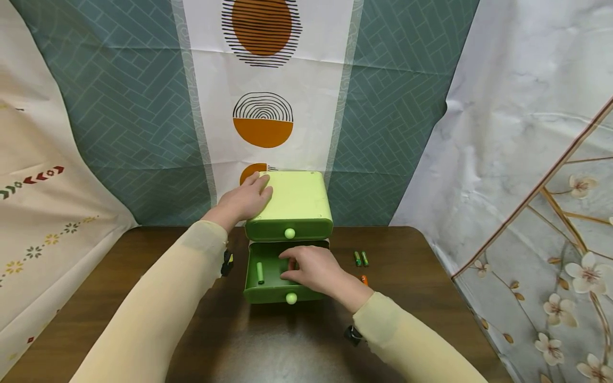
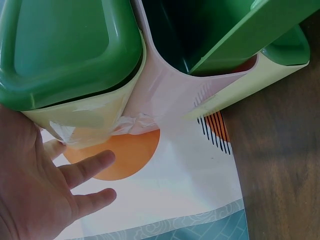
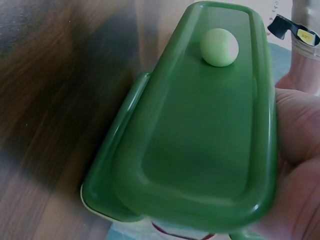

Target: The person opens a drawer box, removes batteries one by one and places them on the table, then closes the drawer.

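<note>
A small green drawer cabinet [image 1: 297, 197] stands at the back of the table, its upper drawer [image 1: 311, 230] closed. Below that, another drawer [image 1: 282, 294] is pulled out, and a light green stick with a dark end [image 1: 260, 272] lies inside it on the left. My left hand [image 1: 245, 198] rests on the cabinet's top left edge; its fingers [image 2: 87, 167] are spread in the left wrist view. My right hand [image 1: 313, 268] is over the pulled-out drawer, thumb and forefinger apart, with nothing seen between them. In the right wrist view the drawer front [image 3: 195, 135] hides those fingertips.
Two green batteries [image 1: 361, 259] lie on the dark wooden table [image 1: 407, 287] right of the cabinet. An orange item [image 1: 364, 280] lies nearer, partly hidden by the right wrist. Patterned cloth [image 1: 388, 117] hangs behind and at both sides.
</note>
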Demonstrator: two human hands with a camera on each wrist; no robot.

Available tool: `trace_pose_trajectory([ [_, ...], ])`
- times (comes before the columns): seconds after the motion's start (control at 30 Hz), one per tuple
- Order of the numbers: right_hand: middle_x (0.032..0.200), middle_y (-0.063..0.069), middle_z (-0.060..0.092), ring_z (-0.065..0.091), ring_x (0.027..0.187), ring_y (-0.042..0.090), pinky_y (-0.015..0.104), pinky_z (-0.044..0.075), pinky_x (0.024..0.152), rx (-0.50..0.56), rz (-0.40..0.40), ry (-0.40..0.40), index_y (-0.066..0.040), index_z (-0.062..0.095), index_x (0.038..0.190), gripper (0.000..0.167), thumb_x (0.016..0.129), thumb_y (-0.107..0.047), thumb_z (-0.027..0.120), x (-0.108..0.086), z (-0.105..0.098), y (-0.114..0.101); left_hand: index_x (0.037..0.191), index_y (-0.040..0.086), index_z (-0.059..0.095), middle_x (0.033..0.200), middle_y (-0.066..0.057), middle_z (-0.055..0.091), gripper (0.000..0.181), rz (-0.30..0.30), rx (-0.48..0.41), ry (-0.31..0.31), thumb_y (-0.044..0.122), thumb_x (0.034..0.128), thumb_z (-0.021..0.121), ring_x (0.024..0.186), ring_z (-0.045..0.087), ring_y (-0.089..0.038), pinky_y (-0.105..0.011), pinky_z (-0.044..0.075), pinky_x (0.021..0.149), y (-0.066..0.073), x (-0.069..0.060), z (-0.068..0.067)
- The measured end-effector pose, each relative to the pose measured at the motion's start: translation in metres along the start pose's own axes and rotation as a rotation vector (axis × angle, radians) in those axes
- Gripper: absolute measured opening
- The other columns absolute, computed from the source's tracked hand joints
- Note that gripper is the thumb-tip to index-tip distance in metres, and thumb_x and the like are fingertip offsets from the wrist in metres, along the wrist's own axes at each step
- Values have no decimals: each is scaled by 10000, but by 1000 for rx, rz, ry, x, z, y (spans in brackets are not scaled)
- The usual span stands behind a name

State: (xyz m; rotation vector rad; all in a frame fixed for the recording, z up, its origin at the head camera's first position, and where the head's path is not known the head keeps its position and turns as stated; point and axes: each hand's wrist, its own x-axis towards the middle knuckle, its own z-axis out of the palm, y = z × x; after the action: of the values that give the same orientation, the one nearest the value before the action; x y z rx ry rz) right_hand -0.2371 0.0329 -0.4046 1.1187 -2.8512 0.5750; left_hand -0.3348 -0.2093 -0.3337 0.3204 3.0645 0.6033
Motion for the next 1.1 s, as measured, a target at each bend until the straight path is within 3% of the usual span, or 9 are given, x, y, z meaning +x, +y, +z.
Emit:
trace_pose_trajectory([
  [0.5, 819, -186, 661, 609, 727, 6, 275, 547, 711, -31, 22, -98, -170, 776, 1397, 469, 994, -393, 862, 27, 12, -12, 1800, 180, 141, 1854, -143, 26, 709, -1, 2, -9, 528, 1189, 232, 1690, 125, -394, -661, 266, 1285, 4, -1, -2],
  [1.1, 798, -203, 667, 615, 732, -10, 270, 541, 718, -72, 47, -181, -189, 765, 1417, 510, 975, -416, 880, 44, 21, -18, 1800, 181, 150, 1855, -140, 30, 699, -4, -1, -3, 516, 1192, 237, 1693, 118, -381, -655, 263, 1288, 2, -2, -1],
])
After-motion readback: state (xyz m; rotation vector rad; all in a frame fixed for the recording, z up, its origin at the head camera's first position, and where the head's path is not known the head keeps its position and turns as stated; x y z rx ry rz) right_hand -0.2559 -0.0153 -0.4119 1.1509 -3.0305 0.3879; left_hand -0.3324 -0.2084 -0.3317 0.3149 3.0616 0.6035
